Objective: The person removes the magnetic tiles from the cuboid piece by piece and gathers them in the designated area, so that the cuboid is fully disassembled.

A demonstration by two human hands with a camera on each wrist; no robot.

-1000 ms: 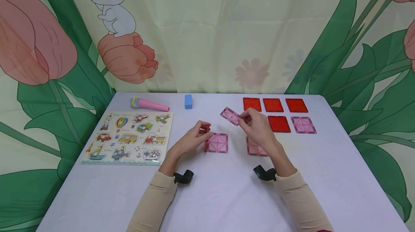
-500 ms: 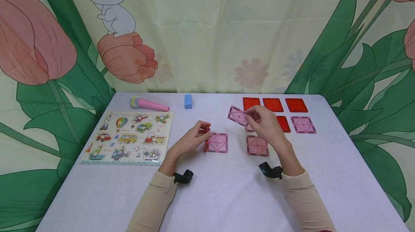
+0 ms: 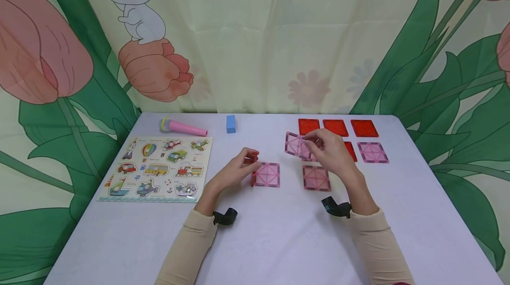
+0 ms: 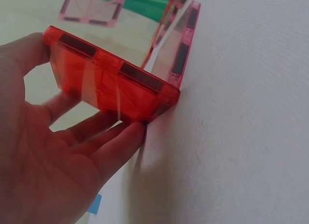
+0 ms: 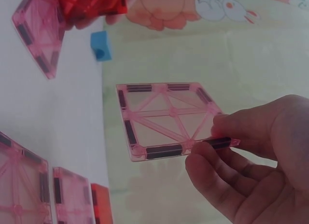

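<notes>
My left hand (image 3: 236, 171) grips a clear red square magnetic tile (image 4: 104, 77), standing on edge at the left side of a pink magnetic tile (image 3: 268, 175) that lies flat on the table. Its fingers spread over one face while the thumb is at an upper corner. Pinched at one corner between thumb and fingers, a second pink magnetic tile (image 5: 169, 120) is in my right hand (image 3: 330, 150), raised and tilted over the table. Below that hand lies another pink tile (image 3: 316, 178); one more behind it is mostly covered.
Several red tiles (image 3: 364, 129) and a pink tile (image 3: 373, 152) lie at the back right. A blue block (image 3: 231, 124) and a pink toy microphone (image 3: 184, 127) sit along the back. At left lies a vehicle picture board (image 3: 155, 170). A printed curtain (image 3: 255, 55) hangs behind the table.
My right hand has moved a little to the right with its pink tile, turning the tile's face more toward the head camera. The left hand and red tile have stayed put.
</notes>
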